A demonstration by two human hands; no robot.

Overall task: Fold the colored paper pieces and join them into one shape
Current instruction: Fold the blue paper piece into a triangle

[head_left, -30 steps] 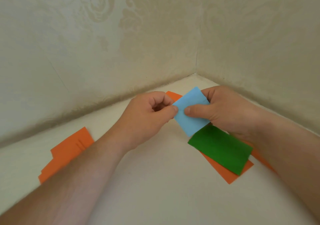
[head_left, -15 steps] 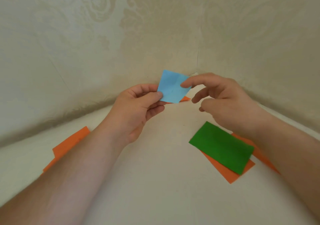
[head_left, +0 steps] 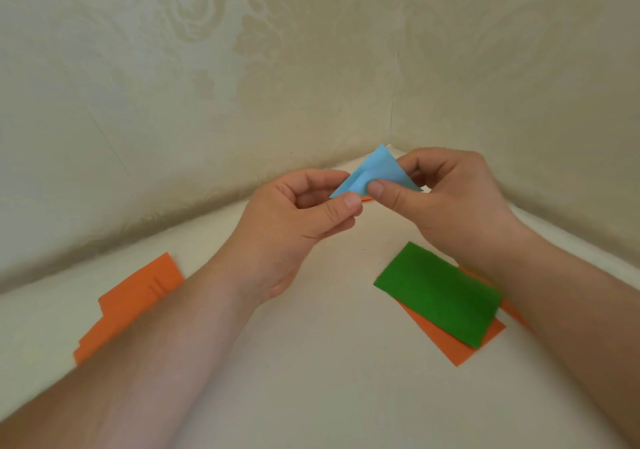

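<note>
A small light-blue paper piece [head_left: 375, 171], creased and partly folded, is held up in the air near the wall corner. My left hand [head_left: 301, 227] pinches its lower left corner between thumb and forefinger. My right hand [head_left: 446, 199] pinches its lower right part with the thumb in front. A green paper rectangle [head_left: 440, 292] lies flat on the surface at the right, on top of an orange sheet [head_left: 460, 348]. Another stack of orange sheets [head_left: 135, 303] lies at the left, partly under my left forearm.
The work surface [head_left: 329, 362] is cream-white and ends at two patterned beige walls that meet in a corner [head_left: 391, 119] just behind the hands. A sliver of orange paper [head_left: 366, 199] shows below the blue piece.
My right hand went from open fingers beside the blue piece to pinching it. The piece has turned and now shows a fold. Both hands sit slightly lower and to the right.
</note>
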